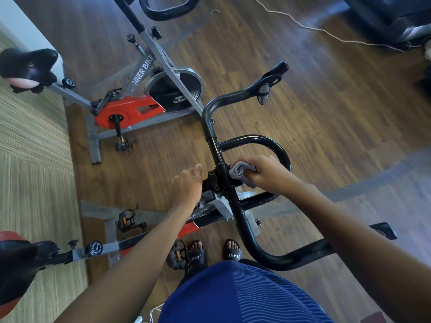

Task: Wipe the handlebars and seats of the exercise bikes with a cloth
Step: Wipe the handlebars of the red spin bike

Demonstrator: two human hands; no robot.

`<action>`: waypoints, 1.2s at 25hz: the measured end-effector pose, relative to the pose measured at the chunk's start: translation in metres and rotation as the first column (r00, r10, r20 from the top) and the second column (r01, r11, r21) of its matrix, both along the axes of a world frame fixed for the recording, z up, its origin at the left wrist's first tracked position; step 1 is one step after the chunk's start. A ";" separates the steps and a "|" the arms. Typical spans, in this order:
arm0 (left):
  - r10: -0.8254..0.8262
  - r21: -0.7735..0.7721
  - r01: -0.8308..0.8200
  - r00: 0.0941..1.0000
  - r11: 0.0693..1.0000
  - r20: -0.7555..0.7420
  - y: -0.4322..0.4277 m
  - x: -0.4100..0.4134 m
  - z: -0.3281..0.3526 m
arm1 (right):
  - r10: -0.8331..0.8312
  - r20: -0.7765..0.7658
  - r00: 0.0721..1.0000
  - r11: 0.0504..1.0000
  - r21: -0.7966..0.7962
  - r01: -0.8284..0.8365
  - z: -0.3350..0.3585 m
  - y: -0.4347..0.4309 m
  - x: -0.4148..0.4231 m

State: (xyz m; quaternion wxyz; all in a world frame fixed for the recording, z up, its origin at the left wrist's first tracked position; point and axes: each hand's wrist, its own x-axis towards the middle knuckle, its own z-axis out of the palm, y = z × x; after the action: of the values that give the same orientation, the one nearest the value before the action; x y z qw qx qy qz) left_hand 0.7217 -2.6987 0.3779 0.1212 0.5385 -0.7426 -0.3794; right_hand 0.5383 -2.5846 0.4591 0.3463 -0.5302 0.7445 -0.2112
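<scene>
I stand over the near exercise bike, looking down on its black handlebars. My right hand grips a grey cloth and presses it against the bar beside the centre clamp. My left hand hovers just left of the clamp with fingers loosely curled, holding nothing. The near bike's black and red seat is at the lower left. A second bike stands further off, with its black seat at the upper left and its handlebars at the top edge.
The second bike's grey frame, red chain guard and flywheel stand on the wooden floor. A white cord trails across the floor at the upper right toward another dark machine. My sandalled feet are beside a pedal.
</scene>
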 end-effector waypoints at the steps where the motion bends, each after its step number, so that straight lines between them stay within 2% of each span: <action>1: -0.002 -0.006 0.002 1.000 1.000 0.000 0.000 0.000 0.000 | -0.015 -0.001 1.000 1.000 0.006 0.015 -0.001 -0.001 0.002; 5: -0.008 -0.003 0.008 1.000 1.000 -0.003 -0.001 0.000 -0.003 | -0.013 0.056 0.998 0.999 0.036 0.011 0.008 -0.001 -0.004; 7: -0.010 0.023 0.010 1.000 1.000 0.008 -0.001 0.001 -0.005 | -0.159 0.083 0.984 0.984 -0.061 0.165 0.013 -0.001 -0.008; 9: -0.027 0.000 0.027 0.998 1.000 0.058 -0.003 0.002 -0.007 | -0.310 0.281 0.908 0.928 -0.118 0.354 0.018 -0.003 -0.005; 11: 0.006 -0.119 0.000 0.999 0.993 0.050 -0.004 -0.001 -0.002 | -0.407 0.586 0.700 0.853 -0.030 0.521 0.021 -0.005 0.003; 12: 0.038 -0.144 -0.045 0.998 0.988 -0.057 -0.003 -0.005 0.011 | -0.439 0.698 0.566 0.819 0.051 0.572 0.021 -0.007 0.008; 13: 0.053 -0.100 -0.076 0.976 0.992 -0.213 -0.001 -0.009 0.024 | -0.459 0.769 0.445 0.793 0.130 0.595 0.022 -0.008 0.012; 15: 0.080 0.152 -0.004 0.866 0.988 -0.493 0.002 -0.018 0.055 | -0.452 0.858 0.244 0.772 0.239 0.588 0.021 -0.013 0.018; 17: 0.137 0.418 0.226 0.721 0.880 -0.679 0.000 -0.025 0.074 | -0.397 0.915 0.076 0.778 0.292 0.556 0.022 -0.018 0.022; 18: 0.191 0.511 0.355 0.645 0.783 -0.740 -0.002 -0.026 0.080 | -0.384 0.923 0.029 0.780 0.308 0.545 0.024 -0.022 0.025; 20: 0.325 0.611 0.531 0.537 0.586 -0.778 -0.008 -0.027 0.085 | -0.375 0.927 -0.003 0.776 0.316 0.546 0.027 -0.029 0.032; 21: 0.377 0.637 0.563 0.517 0.526 -0.768 -0.010 -0.026 0.084 | -0.374 0.927 0.006 0.771 0.308 0.558 0.027 -0.032 0.036; 22: 0.405 0.659 0.550 0.522 0.512 -0.751 -0.011 -0.026 0.086 | -0.382 0.923 0.057 0.764 0.280 0.582 0.026 -0.034 0.040; 23: 0.410 0.671 0.487 0.540 0.560 -0.735 -0.013 -0.027 0.085 | -0.413 0.892 0.186 0.759 0.223 0.612 0.026 -0.035 0.041; 24: 0.376 0.642 0.384 0.571 0.663 -0.729 -0.016 -0.027 0.086 | -0.470 0.790 0.394 0.758 0.132 0.639 0.024 -0.036 0.039; 25: 0.273 0.526 0.245 0.639 0.814 -0.719 -0.021 -0.027 0.087 | -0.526 0.615 0.588 0.757 0.022 0.653 0.024 -0.037 0.034; 26: 0.119 0.296 0.111 0.742 0.949 -0.660 -0.029 -0.028 0.087 | -0.564 0.430 0.705 0.749 -0.092 0.656 0.023 -0.038 0.027; 27: -0.041 0.015 0.059 0.828 0.998 -0.559 -0.038 -0.029 0.083 | -0.584 0.293 0.757 0.741 -0.189 0.644 0.022 -0.041 0.017; 28: -0.182 -0.208 0.098 0.882 0.973 -0.434 -0.044 -0.034 0.079 | -0.592 0.190 0.783 0.738 -0.262 0.622 0.020 -0.045 0.006; 29: -0.298 -0.317 0.199 0.906 0.927 -0.302 -0.049 -0.041 0.074 | -0.591 0.088 0.802 0.749 -0.309 0.586 0.017 -0.050 -0.005; 30: -0.398 -0.321 0.334 0.904 0.886 -0.158 -0.051 -0.048 0.069 | -0.576 -0.021 0.817 0.781 -0.311 0.542 0.013 -0.057 -0.015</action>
State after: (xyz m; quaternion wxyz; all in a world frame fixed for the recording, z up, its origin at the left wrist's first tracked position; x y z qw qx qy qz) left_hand 0.6733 -2.7497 0.4471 0.2048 0.3191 -0.8603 -0.3408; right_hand 0.5234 -2.6412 0.4719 0.1425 -0.3415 0.8475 -0.3806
